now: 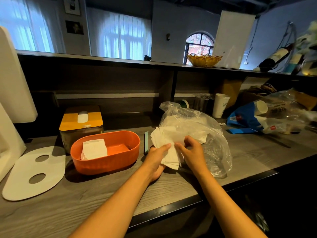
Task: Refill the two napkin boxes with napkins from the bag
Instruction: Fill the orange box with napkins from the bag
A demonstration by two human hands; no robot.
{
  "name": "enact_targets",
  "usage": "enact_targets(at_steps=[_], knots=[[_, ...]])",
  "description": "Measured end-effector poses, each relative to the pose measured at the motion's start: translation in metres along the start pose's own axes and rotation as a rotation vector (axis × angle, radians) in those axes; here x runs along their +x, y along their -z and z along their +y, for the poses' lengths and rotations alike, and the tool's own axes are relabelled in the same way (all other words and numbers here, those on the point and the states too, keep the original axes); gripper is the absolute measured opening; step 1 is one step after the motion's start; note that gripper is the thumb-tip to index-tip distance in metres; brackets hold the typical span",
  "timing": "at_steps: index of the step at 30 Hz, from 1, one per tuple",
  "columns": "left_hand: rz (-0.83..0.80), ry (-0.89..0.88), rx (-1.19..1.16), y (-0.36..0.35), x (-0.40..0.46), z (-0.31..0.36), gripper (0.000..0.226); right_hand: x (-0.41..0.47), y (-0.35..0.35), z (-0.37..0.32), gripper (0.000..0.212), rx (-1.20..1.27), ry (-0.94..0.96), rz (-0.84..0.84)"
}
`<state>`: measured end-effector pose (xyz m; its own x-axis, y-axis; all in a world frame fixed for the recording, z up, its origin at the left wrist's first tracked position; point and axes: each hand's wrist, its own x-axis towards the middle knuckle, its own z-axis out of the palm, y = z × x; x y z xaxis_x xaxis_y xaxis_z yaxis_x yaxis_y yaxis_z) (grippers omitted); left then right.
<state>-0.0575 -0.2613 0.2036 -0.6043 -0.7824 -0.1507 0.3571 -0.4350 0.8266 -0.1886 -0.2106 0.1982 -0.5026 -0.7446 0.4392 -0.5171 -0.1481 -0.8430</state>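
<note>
A stack of white napkins is held over the counter in front of the clear plastic bag. My left hand grips the stack from below, thumb on top. My right hand pinches its right edge. The open orange oval box stands to the left with a small pile of napkins in its left half. Behind it stands a box with a yellow lid, a napkin poking from its slot.
A white oval lid with two holes lies at the left on the wooden counter. A thin green object lies between box and bag. Paper cups and a blue-and-clear bag sit at the right.
</note>
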Motion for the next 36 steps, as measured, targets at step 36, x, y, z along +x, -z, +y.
enact_targets(at_steps=[36], knots=[[-0.059, -0.037, 0.034, -0.003, -0.004, 0.000, 0.020, -0.002, 0.005, -0.011, 0.007, 0.404, -0.230, -0.029]])
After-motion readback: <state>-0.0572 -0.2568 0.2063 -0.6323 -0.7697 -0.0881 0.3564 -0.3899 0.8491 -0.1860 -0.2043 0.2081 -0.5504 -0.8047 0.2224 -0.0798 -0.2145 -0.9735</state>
